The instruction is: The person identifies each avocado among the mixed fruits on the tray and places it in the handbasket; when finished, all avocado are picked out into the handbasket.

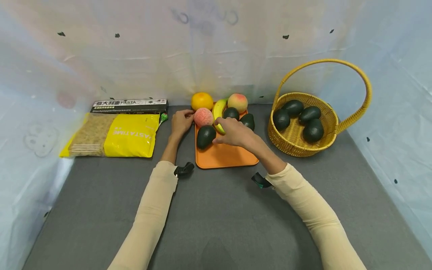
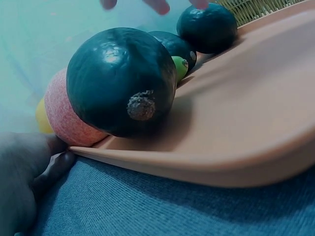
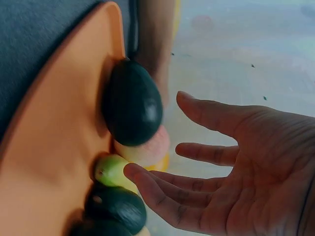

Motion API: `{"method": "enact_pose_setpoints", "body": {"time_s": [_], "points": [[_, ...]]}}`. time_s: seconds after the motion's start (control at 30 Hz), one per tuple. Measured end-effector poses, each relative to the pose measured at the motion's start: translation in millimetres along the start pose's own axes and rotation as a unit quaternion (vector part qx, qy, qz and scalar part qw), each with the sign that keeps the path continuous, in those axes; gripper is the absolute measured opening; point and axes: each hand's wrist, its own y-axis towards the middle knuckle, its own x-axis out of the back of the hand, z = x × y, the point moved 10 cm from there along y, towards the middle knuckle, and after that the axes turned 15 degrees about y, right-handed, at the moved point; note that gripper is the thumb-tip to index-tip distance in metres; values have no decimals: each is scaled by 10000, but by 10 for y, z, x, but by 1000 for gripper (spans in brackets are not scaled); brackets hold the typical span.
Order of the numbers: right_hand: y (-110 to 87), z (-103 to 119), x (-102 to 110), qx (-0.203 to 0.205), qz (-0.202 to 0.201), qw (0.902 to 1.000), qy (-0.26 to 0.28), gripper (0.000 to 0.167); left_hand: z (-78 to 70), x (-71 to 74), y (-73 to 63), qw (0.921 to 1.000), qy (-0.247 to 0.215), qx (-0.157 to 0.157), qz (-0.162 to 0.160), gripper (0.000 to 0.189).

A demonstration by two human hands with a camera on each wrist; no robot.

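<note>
An orange tray (image 1: 227, 157) holds several pieces of fruit. At its left edge, my left hand (image 1: 181, 122) pinches the rim beside a pink peach (image 1: 203, 117); the left wrist view shows thumb and finger (image 2: 58, 162) at that rim. My right hand (image 1: 234, 132) hovers over the tray with fingers spread and nothing held, as the right wrist view shows. Nearest to it is a dark green avocado (image 1: 206, 137) at the tray's left. A banana (image 1: 218, 111), partly covered by the right hand, lies behind, with two more avocados (image 1: 231, 113) to its right.
An orange (image 1: 202, 101) and another peach (image 1: 237, 102) sit along the back. A wicker basket (image 1: 293, 150) with a tall handle and several avocados (image 1: 313, 130) stands right. At left lie a yellow pasta bag (image 1: 131, 135) and a pasta box (image 1: 129, 106). Plastic sheeting surrounds the grey table.
</note>
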Motion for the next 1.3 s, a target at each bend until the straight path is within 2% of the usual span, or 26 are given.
{"method": "enact_pose_setpoints", "body": {"time_s": [0.23,0.5,0.7,1.0,1.3], "points": [[147,25,-214,-21,226,9997,84,73,-16,14,1,9999,49,-82,-41,33],[255,39,-378,-88,353,9993,95,81,-20,20,-17,10000,81,-37,9,33],[294,94,-431,124,380,9991,151,87,-25,32,-28,10000,39,-12,42,33],[370,52,-480,-142,303,9993,160,80,-3,-6,-1,9999,118,41,75,32],[416,87,-525,-74,230,9992,319,71,10,-17,-4,9999,67,74,83,32]]}}
